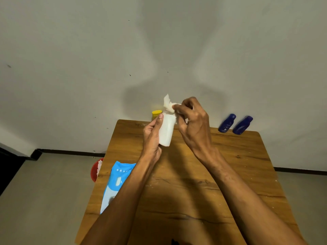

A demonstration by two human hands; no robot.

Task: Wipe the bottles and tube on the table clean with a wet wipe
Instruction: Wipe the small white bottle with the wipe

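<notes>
Two blue bottles (pixel 227 123) (pixel 242 125), one white bottle (pixel 166 131)

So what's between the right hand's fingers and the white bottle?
A crumpled white wipe, pinched by those fingers against the bottle's top, seen in the head view.

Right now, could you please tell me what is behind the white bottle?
A yellow cap shows behind the white bottle; whatever is below it is covered by the bottle and the left hand.
</notes>
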